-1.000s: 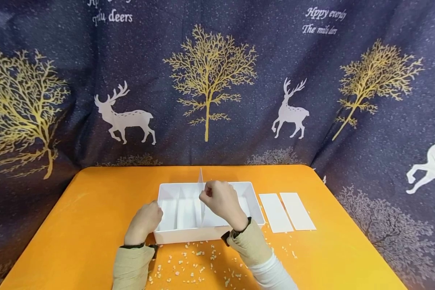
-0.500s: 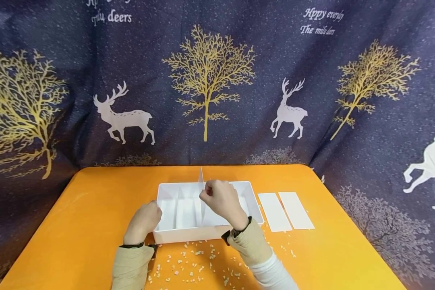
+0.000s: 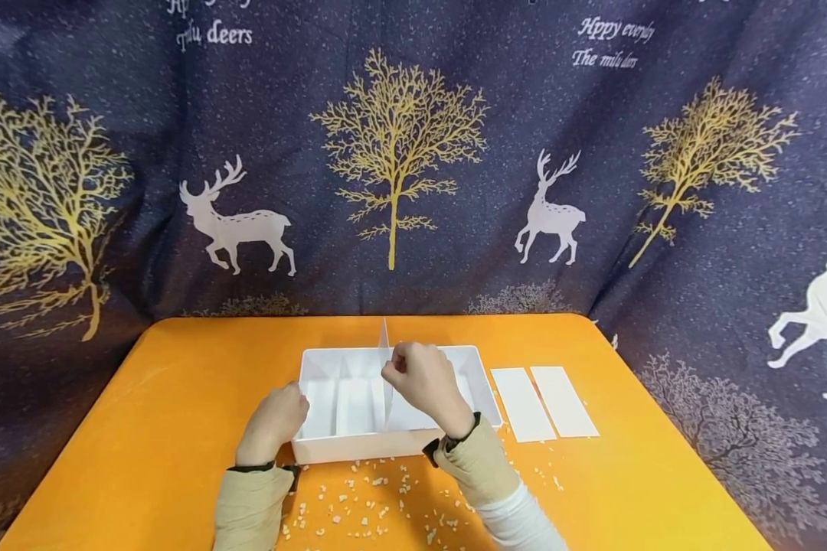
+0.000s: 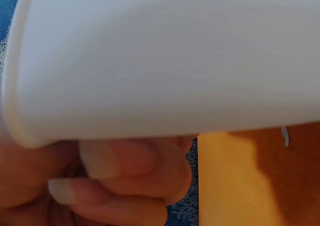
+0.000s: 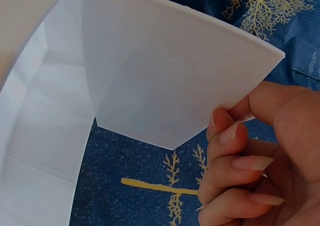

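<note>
A white rectangular box [image 3: 365,446] lies lengthwise on the orange table, its open side up. My left hand [image 3: 272,421] grips its left end; in the left wrist view the curled fingers [image 4: 130,158] lie against the wall. With its thumb and fingers, my right hand [image 3: 423,383] pinches one edge of a thin white divider panel [image 5: 160,61]. That panel stands upright across the middle of the box, its far end rising above the back rim. Left of it, the box interior shows another crosswise partition line; whether the panel touches the bottom is hidden.
Two flat white panels [image 3: 524,405] lie side by side on the table [image 3: 179,383] to the right of the box. Small pale crumbs [image 3: 336,519] are scattered in front of it. A dark blue cloth [image 3: 441,291] with trees and deer hangs behind the table.
</note>
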Demonstrator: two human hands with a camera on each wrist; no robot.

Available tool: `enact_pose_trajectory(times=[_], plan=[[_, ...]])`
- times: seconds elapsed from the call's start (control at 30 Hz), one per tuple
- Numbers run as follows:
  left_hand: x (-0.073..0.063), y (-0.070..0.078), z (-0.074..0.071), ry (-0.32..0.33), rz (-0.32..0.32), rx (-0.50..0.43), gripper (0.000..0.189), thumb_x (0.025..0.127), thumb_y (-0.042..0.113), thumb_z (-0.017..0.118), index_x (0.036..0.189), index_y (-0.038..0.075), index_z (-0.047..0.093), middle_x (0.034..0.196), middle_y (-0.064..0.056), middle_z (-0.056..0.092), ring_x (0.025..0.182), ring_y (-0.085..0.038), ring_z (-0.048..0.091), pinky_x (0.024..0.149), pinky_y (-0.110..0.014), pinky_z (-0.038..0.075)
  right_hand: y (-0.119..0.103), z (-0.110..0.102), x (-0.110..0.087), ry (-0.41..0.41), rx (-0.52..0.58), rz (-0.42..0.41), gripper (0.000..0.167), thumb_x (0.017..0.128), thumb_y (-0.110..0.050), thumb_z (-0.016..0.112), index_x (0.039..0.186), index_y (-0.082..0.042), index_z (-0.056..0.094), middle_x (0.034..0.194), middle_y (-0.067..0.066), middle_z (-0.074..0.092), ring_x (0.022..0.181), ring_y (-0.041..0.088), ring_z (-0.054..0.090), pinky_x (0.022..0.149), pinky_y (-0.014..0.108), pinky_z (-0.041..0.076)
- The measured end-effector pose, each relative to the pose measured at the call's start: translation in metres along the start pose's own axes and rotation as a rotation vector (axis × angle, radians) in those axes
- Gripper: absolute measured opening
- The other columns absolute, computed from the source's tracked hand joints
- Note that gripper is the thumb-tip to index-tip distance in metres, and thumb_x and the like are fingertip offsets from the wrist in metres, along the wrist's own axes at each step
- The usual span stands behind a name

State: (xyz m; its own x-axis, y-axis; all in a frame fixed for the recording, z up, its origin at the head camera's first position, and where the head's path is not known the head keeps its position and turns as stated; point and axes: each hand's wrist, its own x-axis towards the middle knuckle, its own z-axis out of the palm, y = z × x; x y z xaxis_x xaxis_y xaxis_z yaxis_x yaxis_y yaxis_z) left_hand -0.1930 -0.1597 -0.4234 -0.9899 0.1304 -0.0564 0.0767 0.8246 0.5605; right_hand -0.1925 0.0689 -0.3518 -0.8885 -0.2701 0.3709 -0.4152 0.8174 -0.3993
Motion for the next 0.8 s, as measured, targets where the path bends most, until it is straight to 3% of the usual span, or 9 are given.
enact_pose_trajectory(times=[0.2,0.8], plan=[[0.0000,0.0004,0.0002,0.004,-0.013,0.000,0.032,0.098,0.007,0.043,0.117,-0.017,0.051,0.084,-0.017,0.057,0.067,-0.022,0.052,0.057,-0.030,0.042,0.0012,-0.0003,0.0001,0.001,0.003,0.003,0.027,0.080,-0.008,0.059,0.058,-0.015,0.046,0.049,-0.007,0.032,0.045,0.005,0.024,0.044,0.021,0.016],[0.0006,-0.0002,0.0012,0.000,-0.012,0.007,0.034,0.098,0.008,0.042,0.117,-0.019,0.049,0.074,-0.012,0.048,0.062,-0.021,0.047,0.054,-0.029,0.038,0.0051,-0.0029,0.0005,0.007,0.010,0.009,0.024,0.079,-0.008,0.059,0.059,-0.015,0.048,0.050,-0.008,0.034,0.045,0.005,0.025,0.045,0.021,0.017]])
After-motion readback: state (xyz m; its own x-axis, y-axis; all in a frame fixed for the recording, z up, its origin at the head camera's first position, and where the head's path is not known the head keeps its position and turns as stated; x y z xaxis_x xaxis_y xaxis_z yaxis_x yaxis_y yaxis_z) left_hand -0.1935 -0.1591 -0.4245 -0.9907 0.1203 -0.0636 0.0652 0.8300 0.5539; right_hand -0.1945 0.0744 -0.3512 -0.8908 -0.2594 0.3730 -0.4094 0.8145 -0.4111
